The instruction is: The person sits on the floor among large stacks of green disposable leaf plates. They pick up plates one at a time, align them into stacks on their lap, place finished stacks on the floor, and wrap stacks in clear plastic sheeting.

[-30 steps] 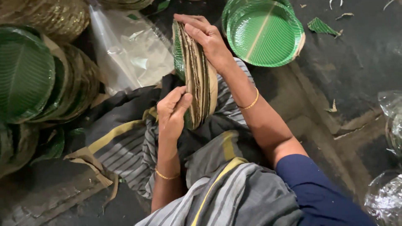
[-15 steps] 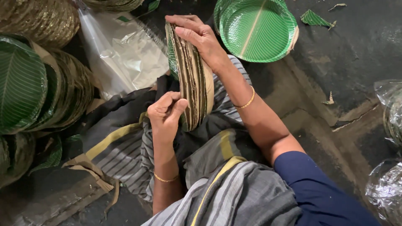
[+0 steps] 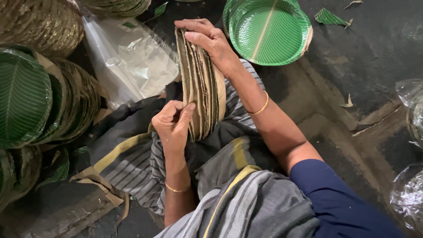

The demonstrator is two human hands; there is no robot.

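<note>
The right hand [image 3: 207, 37] lies closed over the top edge of a stack of leaf plates [image 3: 202, 86], with the fingers bent across the rims and the thumb on the near side. The stack stands on its edge on the person's lap, on striped grey cloth [image 3: 132, 163]. The left hand [image 3: 172, 123] is nearly closed; its thumb and first fingers pinch the lower left rims of the same stack, so both hands grip it from two ends. Each wrist carries a thin gold bangle [image 3: 260, 108]. Just beside the stack on the left lies a clear plastic bag [image 3: 132, 66], touching the cloth. Beyond the right hand, a pile of green plates [image 3: 269, 31] rests face up on the dark floor [image 3: 365, 61], close to the forearm but apart from it. On the far left, more green plates [image 3: 31, 97] lie tilted in rows, well apart from the hands. To the right the floor has open room, with only small leaf scraps [image 3: 328, 17] and more clear plastic [image 3: 412, 114] at the picture's edge.
</note>
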